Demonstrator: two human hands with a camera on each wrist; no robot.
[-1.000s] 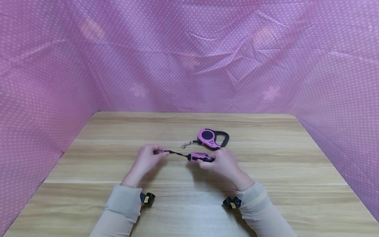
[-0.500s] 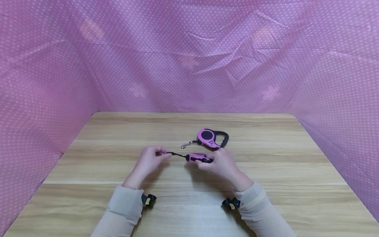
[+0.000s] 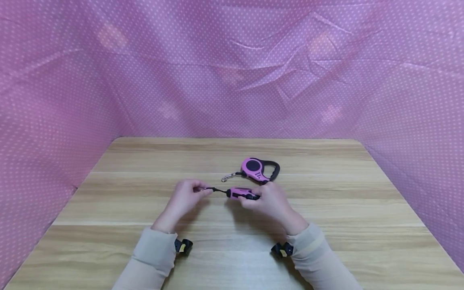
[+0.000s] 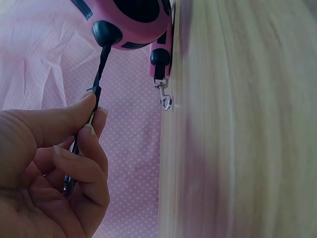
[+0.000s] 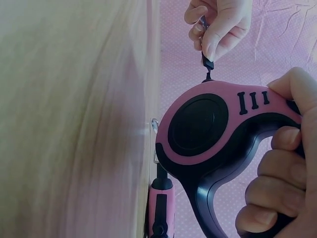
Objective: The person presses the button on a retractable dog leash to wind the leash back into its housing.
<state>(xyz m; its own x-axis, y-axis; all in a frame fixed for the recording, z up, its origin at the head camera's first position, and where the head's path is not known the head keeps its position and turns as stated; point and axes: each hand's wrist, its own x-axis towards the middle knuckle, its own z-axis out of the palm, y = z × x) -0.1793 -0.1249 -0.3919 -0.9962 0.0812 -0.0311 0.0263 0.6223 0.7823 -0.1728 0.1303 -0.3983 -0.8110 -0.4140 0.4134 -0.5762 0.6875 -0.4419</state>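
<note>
A pink and black retractable dog leash point(image 3: 237, 192) is held above the table in my right hand point(image 3: 270, 201). The right wrist view shows those fingers curled round its black loop handle point(image 5: 230, 168), the thumb on top near the bone-shaped marks. From the nozzle a short twisted black cord point(image 4: 102, 64) runs to my left hand point(image 3: 185, 197). Thumb and fingertips there pinch the black end piece at the metal clip point(image 4: 68, 184), which lies partly hidden among the fingers.
A second pink and black retractable leash point(image 3: 247, 166) lies flat just behind, handle to the right. Its metal clip point(image 3: 227, 177) points left. The wood-grain table point(image 3: 232, 262) is enclosed by pink dotted cloth point(image 3: 232, 100).
My left hand has moved a little to the right, and the stretch of cord between clip and housing is shorter. The held leash has shifted slightly left; the second leash stays put.
</note>
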